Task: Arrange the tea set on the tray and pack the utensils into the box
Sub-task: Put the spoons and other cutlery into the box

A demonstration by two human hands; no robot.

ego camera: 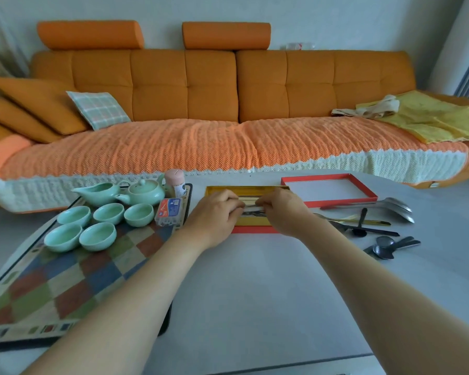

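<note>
Left hand (214, 212): clamped fingers on utensil (251, 211) in box (244, 188).
Right hand (280, 209): clamped fingers on same utensil.
Spoons (398, 206): lay 3 o'clock from box.

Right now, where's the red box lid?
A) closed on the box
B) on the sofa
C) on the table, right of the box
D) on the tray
C: the red lid lies inner side up on the table, right of the open box, where the left hand and right hand pinch a utensil.
</note>
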